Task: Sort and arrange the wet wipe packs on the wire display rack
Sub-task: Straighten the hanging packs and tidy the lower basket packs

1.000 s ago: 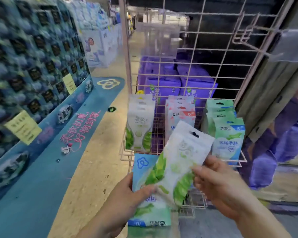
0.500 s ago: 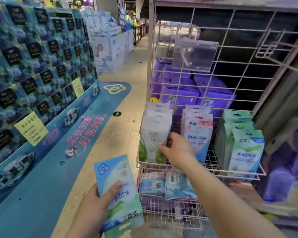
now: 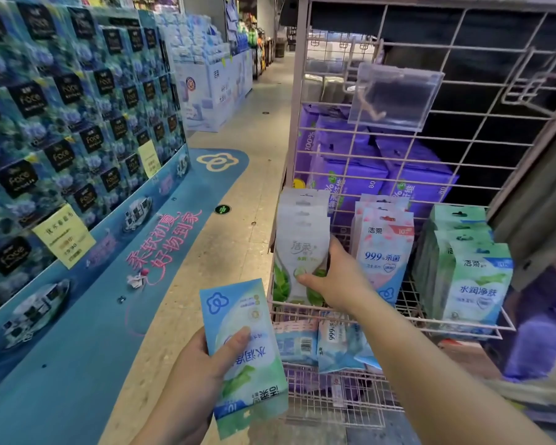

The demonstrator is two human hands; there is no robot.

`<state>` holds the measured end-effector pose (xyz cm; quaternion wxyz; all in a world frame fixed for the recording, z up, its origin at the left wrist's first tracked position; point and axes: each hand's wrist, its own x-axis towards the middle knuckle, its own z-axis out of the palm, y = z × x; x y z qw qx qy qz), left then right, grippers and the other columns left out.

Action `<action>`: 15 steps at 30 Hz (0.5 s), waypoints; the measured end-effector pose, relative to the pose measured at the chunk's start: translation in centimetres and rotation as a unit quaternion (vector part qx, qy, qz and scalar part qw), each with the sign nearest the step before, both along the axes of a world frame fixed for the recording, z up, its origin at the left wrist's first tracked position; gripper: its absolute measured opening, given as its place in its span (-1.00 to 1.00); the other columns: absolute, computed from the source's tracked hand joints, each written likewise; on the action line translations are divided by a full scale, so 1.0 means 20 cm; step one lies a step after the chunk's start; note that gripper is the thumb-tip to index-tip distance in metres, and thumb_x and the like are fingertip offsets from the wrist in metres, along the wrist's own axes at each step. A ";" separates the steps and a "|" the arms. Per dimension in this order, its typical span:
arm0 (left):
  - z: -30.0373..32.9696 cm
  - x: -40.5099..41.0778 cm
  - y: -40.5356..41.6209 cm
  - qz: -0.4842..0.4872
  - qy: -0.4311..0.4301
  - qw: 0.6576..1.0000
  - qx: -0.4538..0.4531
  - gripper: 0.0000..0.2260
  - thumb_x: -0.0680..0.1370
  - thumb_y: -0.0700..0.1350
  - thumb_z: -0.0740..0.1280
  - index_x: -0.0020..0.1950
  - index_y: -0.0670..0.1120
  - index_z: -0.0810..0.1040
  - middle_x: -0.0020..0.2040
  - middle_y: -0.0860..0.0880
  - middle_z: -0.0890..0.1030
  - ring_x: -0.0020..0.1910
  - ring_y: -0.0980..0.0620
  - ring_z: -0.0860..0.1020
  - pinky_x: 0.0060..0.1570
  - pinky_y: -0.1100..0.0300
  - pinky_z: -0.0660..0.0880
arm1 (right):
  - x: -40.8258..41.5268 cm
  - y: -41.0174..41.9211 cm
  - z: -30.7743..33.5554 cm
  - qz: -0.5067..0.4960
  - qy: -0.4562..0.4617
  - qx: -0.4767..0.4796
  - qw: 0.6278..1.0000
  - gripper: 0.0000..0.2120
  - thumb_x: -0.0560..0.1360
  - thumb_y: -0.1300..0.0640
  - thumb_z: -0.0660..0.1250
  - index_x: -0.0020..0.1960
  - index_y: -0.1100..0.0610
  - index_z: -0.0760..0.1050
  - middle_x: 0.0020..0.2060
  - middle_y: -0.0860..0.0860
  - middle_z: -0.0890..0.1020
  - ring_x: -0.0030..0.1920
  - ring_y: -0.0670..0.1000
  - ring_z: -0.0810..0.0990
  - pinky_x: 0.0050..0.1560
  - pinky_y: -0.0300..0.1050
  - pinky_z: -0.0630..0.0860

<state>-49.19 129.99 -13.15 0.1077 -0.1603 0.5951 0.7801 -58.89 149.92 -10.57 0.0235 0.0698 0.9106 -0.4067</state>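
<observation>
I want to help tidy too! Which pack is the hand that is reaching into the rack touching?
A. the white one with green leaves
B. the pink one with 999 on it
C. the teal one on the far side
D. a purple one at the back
A: the right hand grips the front white pack with green leaves, in the leftmost row of the wire rack.

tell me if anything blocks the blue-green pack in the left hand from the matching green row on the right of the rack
The right arm reaches across in front of the rack between the blue-green pack and the green row; that hand grips the white pack.
</observation>
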 end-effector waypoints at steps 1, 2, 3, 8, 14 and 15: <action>0.00 0.00 0.01 -0.001 0.000 1.000 0.000 -0.84 0.47 -0.21 0.39 0.04 -0.17 0.56 -0.17 -0.20 0.72 -0.29 -0.17 0.69 -0.41 0.05 0.61 | 0.00 0.00 0.00 0.004 0.002 0.006 1.000 -0.16 0.39 0.04 0.49 0.51 -0.06 0.07 0.28 -0.04 0.56 0.27 0.06 0.52 0.22 0.00 0.48; -0.01 0.00 0.01 -0.004 -0.001 1.000 0.001 -0.84 0.47 -0.21 0.38 0.04 -0.17 0.56 -0.18 -0.20 0.72 -0.30 -0.16 0.69 -0.43 0.08 0.61 | 0.00 0.00 0.00 0.008 0.005 0.009 1.000 -0.18 0.40 0.03 0.47 0.51 -0.05 0.07 0.28 -0.05 0.56 0.27 0.06 0.52 0.21 -0.02 0.48; -0.01 0.01 0.02 -0.009 -0.003 1.000 0.001 -0.84 0.48 -0.21 0.39 0.04 -0.17 0.56 -0.17 -0.19 0.72 -0.29 -0.17 0.69 -0.43 0.08 0.60 | 0.00 0.01 0.00 0.011 0.003 0.013 1.000 -0.19 0.41 0.02 0.46 0.51 -0.05 0.07 0.27 -0.05 0.56 0.27 0.06 0.52 0.18 -0.04 0.47; 0.00 0.01 0.05 -0.046 0.004 0.999 0.001 -0.68 0.39 -0.11 0.43 0.10 -0.17 0.53 -0.07 -0.21 0.71 -0.13 -0.24 0.68 -0.16 -0.08 0.62 | 0.01 0.04 0.02 0.028 -0.030 0.053 0.998 -0.18 0.39 -0.09 0.46 0.50 -0.05 0.09 0.31 -0.04 0.54 0.26 0.09 0.52 0.18 -0.05 0.48; 0.05 -0.02 0.13 -0.080 0.019 0.996 0.018 -0.75 0.45 -0.10 0.37 0.10 -0.13 0.53 -0.02 -0.18 0.71 -0.08 -0.20 0.68 -0.07 -0.09 0.61 | 0.32 0.12 0.12 -0.062 0.105 -0.053 0.991 -0.71 0.49 0.00 0.37 0.21 -0.04 0.53 -0.06 -0.16 0.66 -0.19 -0.13 0.61 -0.13 -0.22 0.55; 0.06 -0.03 0.16 -0.085 0.022 0.996 0.019 -0.81 0.50 -0.14 0.34 0.09 -0.12 0.54 -0.03 -0.18 0.71 -0.09 -0.19 0.69 -0.06 -0.09 0.61 | 0.38 0.15 0.13 -0.046 0.077 -0.092 0.992 -0.85 0.50 0.01 0.36 0.06 -0.05 0.58 -0.16 -0.12 0.68 -0.25 -0.10 0.62 -0.12 -0.14 0.61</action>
